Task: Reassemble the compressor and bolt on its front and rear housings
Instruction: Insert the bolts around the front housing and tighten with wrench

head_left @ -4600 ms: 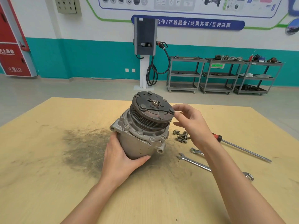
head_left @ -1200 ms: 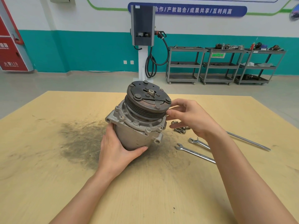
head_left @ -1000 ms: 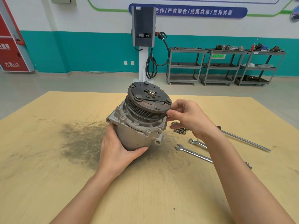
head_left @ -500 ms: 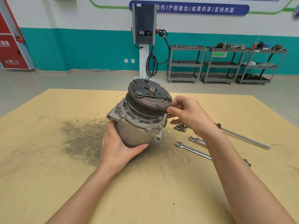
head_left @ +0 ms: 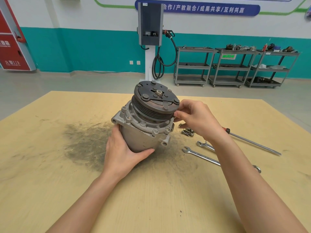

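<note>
The compressor (head_left: 144,120) sits about dead center on the wooden table (head_left: 50,182), tilted so the dark pulley (head_left: 155,101) end points up toward 1 o'clock, right on top of a big grimy smudge (head_left: 84,143) in the wood. The left hand (head_left: 122,153) is wrapped around the smooth body from the 7 o'clock side, thumb curled underneath, fingers round the back, so a proper grip. The right hand (head_left: 196,118) comes in from 3 o'clock with fingers curled and the fingertips (head_left: 176,114) pinched together right at the pulley's edge, just above the bolted flange; whether there's a bolt between them, can't tell, too small to make out. A little heap of bolts (head_left: 187,132) lies just beside the compressor at 3 o'clock, partly behind that hand. Further out toward 4 o'clock are two spanners (head_left: 202,155) and a long screwdriver (head_left: 252,143) flat on the table. Grey shelf carts (head_left: 235,66) stand way back against the teal wall at 1 o'clock.
</note>
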`<action>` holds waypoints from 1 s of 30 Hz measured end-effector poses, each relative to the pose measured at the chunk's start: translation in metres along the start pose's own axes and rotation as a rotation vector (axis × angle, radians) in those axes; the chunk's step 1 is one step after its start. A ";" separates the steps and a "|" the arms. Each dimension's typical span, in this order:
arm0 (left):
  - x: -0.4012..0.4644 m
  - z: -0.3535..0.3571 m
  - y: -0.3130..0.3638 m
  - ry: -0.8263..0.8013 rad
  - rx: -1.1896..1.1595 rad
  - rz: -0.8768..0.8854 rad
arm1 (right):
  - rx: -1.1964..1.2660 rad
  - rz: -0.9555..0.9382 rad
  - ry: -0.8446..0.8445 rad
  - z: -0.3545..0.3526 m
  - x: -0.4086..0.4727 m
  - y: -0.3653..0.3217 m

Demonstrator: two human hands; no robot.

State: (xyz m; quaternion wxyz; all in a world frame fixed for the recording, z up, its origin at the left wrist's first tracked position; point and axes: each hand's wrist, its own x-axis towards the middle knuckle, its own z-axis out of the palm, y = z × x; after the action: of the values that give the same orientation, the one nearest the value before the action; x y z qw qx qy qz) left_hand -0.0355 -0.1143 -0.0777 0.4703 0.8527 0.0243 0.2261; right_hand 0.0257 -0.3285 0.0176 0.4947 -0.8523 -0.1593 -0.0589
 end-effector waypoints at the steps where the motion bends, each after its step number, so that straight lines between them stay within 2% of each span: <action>1: 0.000 0.000 0.000 0.000 0.001 0.001 | -0.019 -0.005 0.004 0.001 0.000 0.000; 21: 0.000 0.001 0.000 0.005 0.005 -0.007 | -0.048 -0.026 0.099 0.011 -0.001 0.001; 30: 0.000 0.001 0.000 0.005 0.007 -0.005 | 0.091 0.057 -0.002 0.004 0.002 0.006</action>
State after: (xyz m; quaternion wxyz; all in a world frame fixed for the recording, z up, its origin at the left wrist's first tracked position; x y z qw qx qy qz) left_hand -0.0350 -0.1149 -0.0784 0.4680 0.8537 0.0284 0.2267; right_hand 0.0293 -0.3270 0.0109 0.5344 -0.8331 -0.1379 -0.0366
